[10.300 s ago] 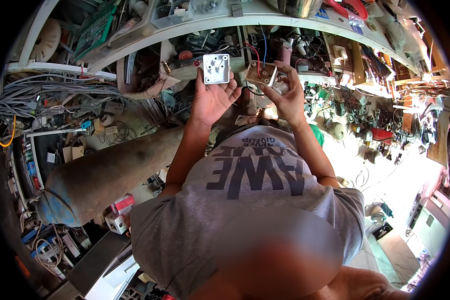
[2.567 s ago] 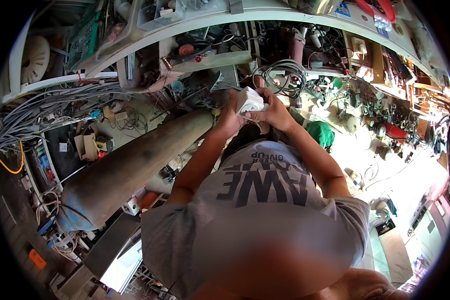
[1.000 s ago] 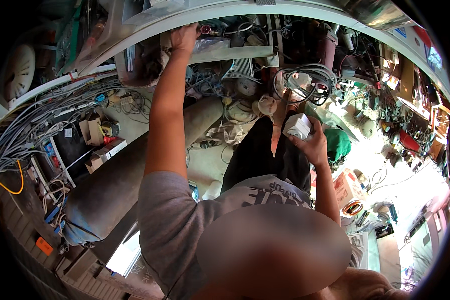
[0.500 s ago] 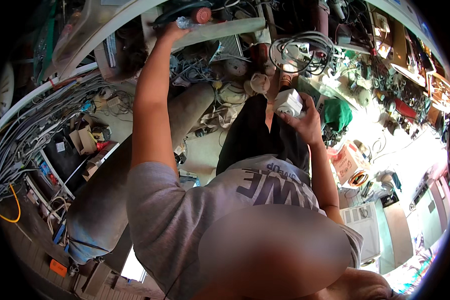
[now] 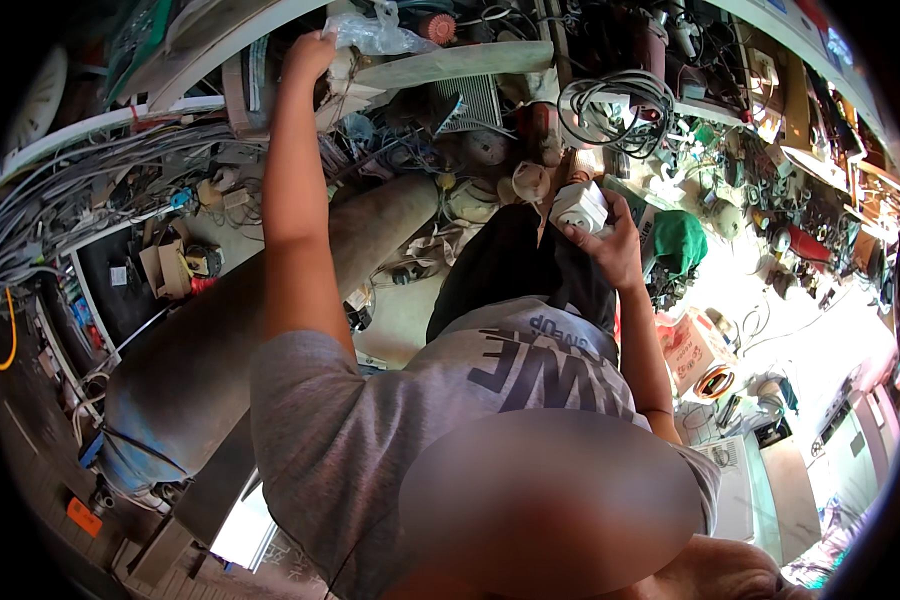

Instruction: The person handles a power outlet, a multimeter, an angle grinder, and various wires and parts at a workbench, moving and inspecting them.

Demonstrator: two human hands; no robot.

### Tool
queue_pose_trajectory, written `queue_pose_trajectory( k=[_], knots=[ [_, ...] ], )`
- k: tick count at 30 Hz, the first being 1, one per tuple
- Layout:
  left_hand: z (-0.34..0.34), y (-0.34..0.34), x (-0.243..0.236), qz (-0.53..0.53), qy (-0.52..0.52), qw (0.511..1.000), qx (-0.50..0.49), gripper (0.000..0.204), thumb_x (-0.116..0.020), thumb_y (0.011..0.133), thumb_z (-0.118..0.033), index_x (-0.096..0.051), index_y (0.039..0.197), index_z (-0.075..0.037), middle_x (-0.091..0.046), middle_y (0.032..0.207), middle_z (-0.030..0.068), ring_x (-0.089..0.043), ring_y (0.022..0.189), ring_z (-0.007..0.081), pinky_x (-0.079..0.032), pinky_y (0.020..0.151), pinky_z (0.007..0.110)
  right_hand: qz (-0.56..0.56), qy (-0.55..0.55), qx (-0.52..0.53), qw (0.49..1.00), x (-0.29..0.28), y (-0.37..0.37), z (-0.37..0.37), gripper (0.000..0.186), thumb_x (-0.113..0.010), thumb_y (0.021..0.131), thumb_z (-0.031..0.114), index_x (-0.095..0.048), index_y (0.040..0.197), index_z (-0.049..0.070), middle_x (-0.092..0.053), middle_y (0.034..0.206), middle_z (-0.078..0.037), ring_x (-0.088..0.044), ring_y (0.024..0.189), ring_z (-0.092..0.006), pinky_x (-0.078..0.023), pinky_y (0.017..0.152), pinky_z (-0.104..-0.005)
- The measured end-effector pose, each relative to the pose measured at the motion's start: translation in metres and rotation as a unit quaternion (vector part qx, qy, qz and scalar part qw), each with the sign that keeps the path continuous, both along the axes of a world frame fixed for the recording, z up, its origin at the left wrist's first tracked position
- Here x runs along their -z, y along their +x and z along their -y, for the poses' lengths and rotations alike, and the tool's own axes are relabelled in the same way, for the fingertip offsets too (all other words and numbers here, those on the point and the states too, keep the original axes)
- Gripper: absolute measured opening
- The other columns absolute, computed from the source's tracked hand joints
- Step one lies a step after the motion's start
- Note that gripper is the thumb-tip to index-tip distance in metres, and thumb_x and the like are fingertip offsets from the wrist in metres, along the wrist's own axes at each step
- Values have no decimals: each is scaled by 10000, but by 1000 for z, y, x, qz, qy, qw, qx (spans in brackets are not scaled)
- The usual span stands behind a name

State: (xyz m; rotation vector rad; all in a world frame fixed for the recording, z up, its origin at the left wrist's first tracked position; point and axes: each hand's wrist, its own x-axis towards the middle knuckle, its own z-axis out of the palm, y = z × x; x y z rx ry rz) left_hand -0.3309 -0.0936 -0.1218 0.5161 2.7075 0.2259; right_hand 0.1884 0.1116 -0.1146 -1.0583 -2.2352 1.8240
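My left hand (image 5: 312,56) is raised at the far upper left, its fingers closed on the edge of a crumpled clear plastic bag (image 5: 378,34). The bag spreads rightward over the clutter, next to a red ribbed round part (image 5: 437,27). A long pale board (image 5: 460,64) lies just below the bag. Near my lap, my right hand (image 5: 616,246) grips a white boxy plastic device (image 5: 579,207) with rounded corners; the thumb presses its near side. Beside that device sits a small beige cup (image 5: 530,182).
A coil of grey cable (image 5: 617,112) hangs beyond my right hand. To its right is a green cloth-like bundle (image 5: 679,242), then a printed cardboard box (image 5: 695,352). A thick worn cylinder (image 5: 240,330) slants along my left side. Bundled cables (image 5: 90,195) line the left edge.
My left hand has moved left and slightly up, drawing the clear plastic bag out into fuller view. My right hand keeps the white device in nearly the same place.
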Motion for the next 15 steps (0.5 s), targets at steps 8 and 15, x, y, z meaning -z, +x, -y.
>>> queue_pose_trajectory(
  k=[8,15],
  knots=[
    [64,105,-67,129,576,753,-291,565,-566,913,-433,-497,1324,-52,-497,1354,80,-473,1229,273,-316,1055,429,-89,-319,-7,944,-15,-31,-9,665,-801,737,328,-506,1221,-19,-625,1018,-75,-594,855,-112,-481,735,-241],
    [65,184,-80,141,697,627,-319,461,-512,963,-366,-512,1255,-9,-585,1204,105,-594,1035,215,-498,863,364,-160,-569,-47,805,-29,-87,-17,517,-697,804,453,-528,1156,113,-595,876,-21,-487,624,-95,-331,466,-205]
  ],
)
